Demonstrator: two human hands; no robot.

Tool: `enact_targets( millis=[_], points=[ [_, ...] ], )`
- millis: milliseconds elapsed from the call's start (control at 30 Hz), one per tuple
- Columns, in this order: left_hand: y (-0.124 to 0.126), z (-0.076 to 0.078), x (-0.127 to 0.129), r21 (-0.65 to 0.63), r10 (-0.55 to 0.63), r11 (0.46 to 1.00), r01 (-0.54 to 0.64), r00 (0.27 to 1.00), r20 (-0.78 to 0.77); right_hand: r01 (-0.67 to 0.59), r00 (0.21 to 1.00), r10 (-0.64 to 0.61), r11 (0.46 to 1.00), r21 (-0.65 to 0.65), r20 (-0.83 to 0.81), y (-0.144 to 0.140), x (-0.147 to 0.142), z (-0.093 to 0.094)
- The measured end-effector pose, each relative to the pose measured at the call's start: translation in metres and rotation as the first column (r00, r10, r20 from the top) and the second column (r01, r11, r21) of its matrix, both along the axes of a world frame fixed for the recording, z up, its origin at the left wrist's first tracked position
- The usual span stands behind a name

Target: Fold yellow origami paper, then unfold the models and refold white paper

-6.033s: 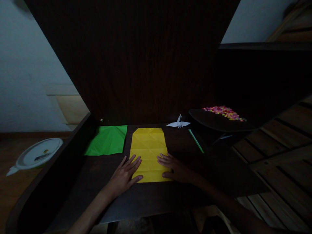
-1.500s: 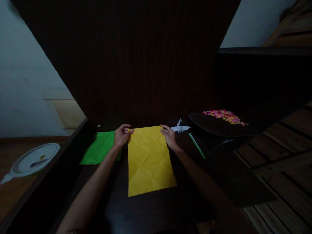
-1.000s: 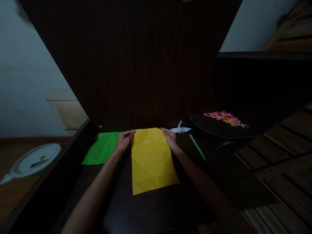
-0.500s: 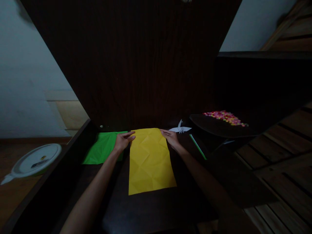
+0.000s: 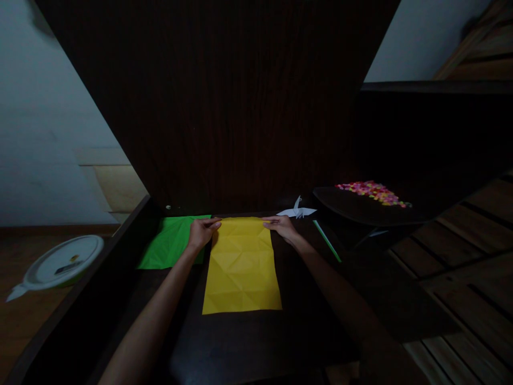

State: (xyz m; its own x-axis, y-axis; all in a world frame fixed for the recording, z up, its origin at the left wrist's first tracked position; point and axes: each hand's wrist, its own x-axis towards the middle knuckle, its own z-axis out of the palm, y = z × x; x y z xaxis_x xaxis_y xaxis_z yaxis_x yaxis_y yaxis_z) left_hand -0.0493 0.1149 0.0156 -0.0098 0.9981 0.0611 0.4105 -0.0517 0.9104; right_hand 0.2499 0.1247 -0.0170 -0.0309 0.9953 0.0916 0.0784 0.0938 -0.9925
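A creased yellow paper sheet (image 5: 241, 267) lies flat on the dark wooden table (image 5: 256, 342). My left hand (image 5: 201, 233) pinches its far left corner. Across from it, my right hand (image 5: 282, 227) pinches the far right corner. Both arms reach forward over the table on either side of the sheet. A green paper sheet (image 5: 172, 241) lies just left of my left hand, partly under it.
A small white paper crane (image 5: 297, 210) stands behind my right hand. A green strip (image 5: 327, 240) lies to the right. A dark tray with colourful bits (image 5: 372, 192) sits at the right. A white lidded container (image 5: 60, 262) rests on the floor at left. A dark panel rises behind.
My hands went from pressing the near end of the yellow sheet to gripping its far corners. In the last half second the sheet swung square to the table edge.
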Motion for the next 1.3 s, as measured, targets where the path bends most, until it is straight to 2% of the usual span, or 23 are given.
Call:
enact_targets(
  millis=[267, 400, 533, 600, 633, 700, 767, 800, 900, 1067, 1200, 1300],
  points=[
    [0.001, 0.002, -0.001, 0.001, -0.043, 0.999, 0.043, 0.987, -0.157, 0.039, 0.993, -0.048, 0.996, 0.086, 0.109, 0.005, -0.001, -0.010],
    [-0.002, 0.007, -0.009, 0.078, 0.039, 0.997, -0.016, 0.955, -0.293, 0.069, 0.975, -0.100, 0.985, 0.159, 0.199, 0.003, -0.003, -0.009],
    [-0.017, 0.009, -0.020, 0.144, 0.143, 0.986, -0.084, 0.869, -0.474, 0.109, 0.938, -0.197, 0.949, 0.297, 0.285, -0.012, -0.010, 0.004],
    [-0.028, 0.008, -0.025, 0.144, 0.170, 0.984, -0.107, 0.813, -0.556, 0.062, 0.927, -0.184, 0.934, 0.351, 0.326, -0.026, -0.018, 0.012],
    [-0.034, 0.006, -0.027, 0.135, 0.174, 0.984, -0.116, 0.786, -0.593, -0.006, 0.919, -0.144, 0.925, 0.379, 0.368, -0.035, -0.023, 0.014],
    [-0.044, 0.003, -0.029, 0.101, 0.165, 0.986, -0.131, 0.735, -0.658, -0.297, 0.799, -0.037, 0.844, 0.447, 0.601, -0.052, -0.034, 0.016],
    [-0.053, 0.001, -0.029, 0.065, 0.140, 0.989, -0.133, 0.691, -0.709, -0.499, 0.656, 0.031, 0.767, 0.402, 0.754, -0.067, -0.043, 0.012],
    [-0.056, 0.001, -0.029, 0.053, 0.129, 0.990, -0.132, 0.671, -0.730, -0.557, 0.595, 0.054, 0.748, 0.362, 0.802, -0.073, -0.046, 0.008],
    [-0.064, 0.004, -0.026, 0.040, 0.107, 0.992, -0.122, 0.614, -0.782, -0.609, 0.476, 0.107, 0.756, 0.239, 0.873, -0.081, -0.051, -0.003],
    [-0.071, 0.023, -0.019, 0.050, 0.106, 0.991, -0.120, 0.519, -0.848, -0.601, 0.433, 0.144, 0.781, 0.166, 0.890, -0.075, -0.060, -0.010],
    [-0.079, 0.050, -0.011, 0.121, 0.171, 0.983, -0.137, 0.450, -0.876, -0.584, 0.423, 0.145, 0.798, 0.147, 0.894, -0.070, -0.076, -0.006],
    [-0.089, 0.069, 0.003, 0.146, 0.168, 0.986, -0.084, 0.439, -0.883, -0.585, 0.409, 0.149, 0.800, 0.133, 0.901, -0.066, -0.092, -0.005]
  ],
)
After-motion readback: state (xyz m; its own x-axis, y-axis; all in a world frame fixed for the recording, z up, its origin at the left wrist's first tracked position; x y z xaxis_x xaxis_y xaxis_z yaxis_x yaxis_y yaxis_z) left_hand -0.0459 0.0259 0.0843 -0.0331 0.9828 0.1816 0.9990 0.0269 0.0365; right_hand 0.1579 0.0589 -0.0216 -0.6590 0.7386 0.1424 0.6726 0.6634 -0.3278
